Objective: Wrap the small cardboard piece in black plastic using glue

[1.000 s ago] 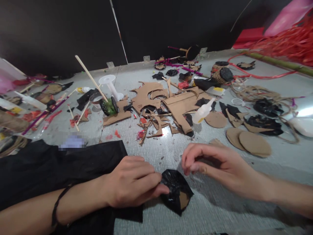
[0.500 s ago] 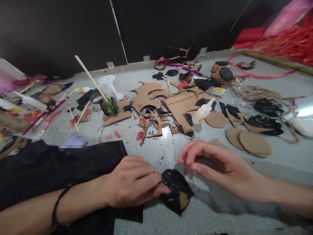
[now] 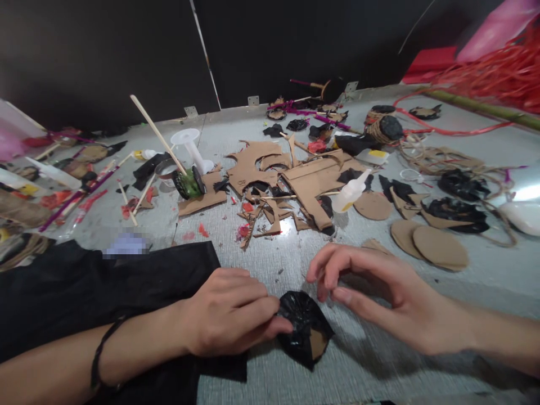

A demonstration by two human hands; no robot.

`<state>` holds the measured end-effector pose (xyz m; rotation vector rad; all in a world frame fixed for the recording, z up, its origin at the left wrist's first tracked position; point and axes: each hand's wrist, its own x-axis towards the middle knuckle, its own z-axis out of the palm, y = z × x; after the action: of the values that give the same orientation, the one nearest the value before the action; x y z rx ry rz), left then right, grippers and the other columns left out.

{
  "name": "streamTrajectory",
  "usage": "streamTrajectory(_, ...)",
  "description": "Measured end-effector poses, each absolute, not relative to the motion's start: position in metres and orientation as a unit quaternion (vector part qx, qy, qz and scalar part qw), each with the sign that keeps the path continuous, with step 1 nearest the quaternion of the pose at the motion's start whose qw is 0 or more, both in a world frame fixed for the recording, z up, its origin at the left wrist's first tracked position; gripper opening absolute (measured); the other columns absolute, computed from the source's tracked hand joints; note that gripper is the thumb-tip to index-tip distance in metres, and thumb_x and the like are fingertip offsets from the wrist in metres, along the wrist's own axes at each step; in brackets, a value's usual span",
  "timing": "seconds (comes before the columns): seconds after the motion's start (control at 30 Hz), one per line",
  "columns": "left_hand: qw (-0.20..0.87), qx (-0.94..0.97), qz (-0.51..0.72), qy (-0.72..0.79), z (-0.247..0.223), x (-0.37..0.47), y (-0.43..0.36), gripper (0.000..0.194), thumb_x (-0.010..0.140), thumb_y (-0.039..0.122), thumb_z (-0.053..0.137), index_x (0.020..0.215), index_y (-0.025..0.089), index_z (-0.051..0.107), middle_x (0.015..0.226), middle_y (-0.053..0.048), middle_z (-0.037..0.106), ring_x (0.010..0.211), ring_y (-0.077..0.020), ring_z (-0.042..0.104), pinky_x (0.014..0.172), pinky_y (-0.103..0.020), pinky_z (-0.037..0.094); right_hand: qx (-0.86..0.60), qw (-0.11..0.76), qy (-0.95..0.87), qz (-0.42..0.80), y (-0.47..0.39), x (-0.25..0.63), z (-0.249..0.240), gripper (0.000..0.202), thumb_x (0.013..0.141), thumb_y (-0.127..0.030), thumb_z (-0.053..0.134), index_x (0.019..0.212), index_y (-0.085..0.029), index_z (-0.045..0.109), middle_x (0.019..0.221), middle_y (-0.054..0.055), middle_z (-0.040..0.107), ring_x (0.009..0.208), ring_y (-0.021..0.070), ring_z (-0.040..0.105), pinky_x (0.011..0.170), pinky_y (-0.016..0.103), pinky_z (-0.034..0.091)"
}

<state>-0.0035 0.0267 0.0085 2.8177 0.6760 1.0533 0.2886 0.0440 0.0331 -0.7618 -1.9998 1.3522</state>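
A small disc wrapped in black plastic (image 3: 300, 315) lies at the front of the grey table, a patch of bare cardboard showing at its lower right. At its left edge is my left hand (image 3: 238, 315), fingers curled, the thumb and a finger pinching the plastic rim. Just right of the disc my right hand (image 3: 371, 295) hovers with bent, parted fingers and holds nothing. Black plastic sheeting (image 3: 139, 281) spreads beneath my left forearm.
Cut cardboard scraps (image 3: 253, 163) lie mid-table. A glue bottle (image 3: 351, 192), cardboard discs (image 3: 441, 247) and twine (image 3: 442, 160) are to the right. On the left stand a white spool (image 3: 192, 149) and a green reel with a stick (image 3: 188, 183). A black wall (image 3: 126, 56) rises behind.
My right hand has shifted very slightly, its thumb a little further right. The disc and my left hand have stayed practically where they were.
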Motion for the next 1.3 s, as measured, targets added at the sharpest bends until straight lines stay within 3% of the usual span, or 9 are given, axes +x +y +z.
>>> streamTrajectory(0.2, 0.033, 0.912, 0.347, 0.214, 0.0081, -0.0039, 0.0274, 0.042, 0.121, 0.035, 0.053, 0.087, 0.017, 0.068, 0.063, 0.005, 0.061, 0.05, -0.0111, 0.051, 0.053, -0.03, 0.044, -0.289, 0.313, -0.74, 0.521, 0.0441, 0.2896, 0.0307, 0.013, 0.106, -0.028, 0.072, 0.119, -0.026, 0.071, 0.113, 0.007, 0.078, 0.092, 0.02, 0.078, 0.082, 0.033, 0.066)
streamTrajectory(0.3, 0.034, 0.912, 0.352, 0.207, 0.0082, -0.0036, 0.0283, 0.039, 0.12, 0.034, 0.054, 0.088, 0.017, 0.069, 0.063, 0.005, 0.061, 0.05, -0.0108, 0.051, 0.053, -0.03, 0.043, -0.29, 0.317, -0.735, 0.525, 0.0461, 0.2894, 0.028, 0.005, 0.103, -0.029, 0.079, 0.103, -0.024, 0.077, 0.098, 0.005, 0.081, 0.082, 0.0185, 0.078, 0.073, 0.031, 0.064)
streamTrajectory(0.43, 0.037, 0.912, 0.353, 0.204, 0.0083, -0.0031, 0.029, 0.037, 0.12, 0.033, 0.055, 0.089, 0.016, 0.069, 0.065, 0.005, 0.063, 0.05, -0.0103, 0.053, 0.054, -0.029, 0.044, -0.309, 0.32, -0.731, 0.518, 0.0486, 0.2901, 0.0321, 0.022, 0.105, -0.033, 0.078, 0.086, -0.023, 0.079, 0.083, 0.003, 0.081, 0.065, 0.0151, 0.072, 0.059, 0.028, 0.057)
streamTrajectory(0.57, 0.039, 0.913, 0.352, 0.204, 0.0073, -0.0036, 0.0286, 0.037, 0.12, 0.033, 0.056, 0.088, 0.017, 0.069, 0.064, 0.005, 0.062, 0.05, -0.0105, 0.052, 0.052, -0.029, 0.043, -0.295, 0.29, -0.754, 0.51, 0.0493, 0.289, 0.0339, 0.024, 0.106, -0.038, 0.078, 0.087, -0.025, 0.081, 0.084, 0.003, 0.083, 0.075, 0.0185, 0.078, 0.069, 0.031, 0.061)
streamTrajectory(0.67, 0.033, 0.914, 0.346, 0.211, 0.0068, -0.0041, 0.0282, 0.039, 0.12, 0.035, 0.054, 0.088, 0.017, 0.069, 0.064, 0.005, 0.062, 0.05, -0.0108, 0.051, 0.052, -0.029, 0.042, -0.29, 0.279, -0.759, 0.512, 0.048, 0.2864, 0.0307, 0.019, 0.1, -0.044, 0.086, 0.104, -0.025, 0.085, 0.101, 0.006, 0.087, 0.084, 0.0199, 0.08, 0.078, 0.033, 0.065)
streamTrajectory(0.77, 0.034, 0.917, 0.337, 0.21, 0.0076, -0.0043, 0.0281, 0.041, 0.121, 0.036, 0.052, 0.088, 0.017, 0.068, 0.063, 0.005, 0.061, 0.05, -0.011, 0.051, 0.051, -0.03, 0.041, -0.287, 0.268, -0.75, 0.532, 0.0458, 0.2851, 0.0287, 0.035, 0.093, -0.047, 0.093, 0.12, -0.027, 0.084, 0.116, 0.007, 0.086, 0.085, 0.0196, 0.081, 0.079, 0.033, 0.066)
streamTrajectory(0.87, 0.032, 0.917, 0.339, 0.207, 0.0089, -0.0041, 0.0283, 0.04, 0.121, 0.034, 0.053, 0.088, 0.017, 0.068, 0.063, 0.005, 0.061, 0.05, -0.0107, 0.051, 0.052, -0.03, 0.041, -0.274, 0.272, -0.755, 0.53, 0.0449, 0.2858, 0.0294, 0.013, 0.104, -0.039, 0.081, 0.108, -0.028, 0.086, 0.103, 0.005, 0.087, 0.087, 0.0208, 0.082, 0.079, 0.033, 0.066)
streamTrajectory(0.97, 0.027, 0.915, 0.344, 0.21, 0.0095, -0.0037, 0.0285, 0.039, 0.121, 0.035, 0.053, 0.088, 0.018, 0.068, 0.064, 0.005, 0.063, 0.05, -0.0105, 0.052, 0.053, -0.029, 0.043, -0.281, 0.279, -0.751, 0.528, 0.0458, 0.2868, 0.031, 0.022, 0.11, -0.037, 0.071, 0.098, -0.026, 0.085, 0.094, 0.005, 0.086, 0.076, 0.0192, 0.081, 0.07, 0.032, 0.065)
streamTrajectory(1.3, 0.039, 0.917, 0.336, 0.213, 0.0098, -0.0034, 0.0284, 0.041, 0.121, 0.035, 0.051, 0.087, 0.018, 0.067, 0.063, 0.005, 0.062, 0.05, -0.0109, 0.051, 0.052, -0.03, 0.041, -0.321, 0.251, -0.749, 0.522, 0.0479, 0.2861, 0.0331, 0.015, 0.106, -0.037, 0.076, 0.11, -0.025, 0.084, 0.107, 0.007, 0.085, 0.09, 0.0212, 0.082, 0.076, 0.031, 0.067)
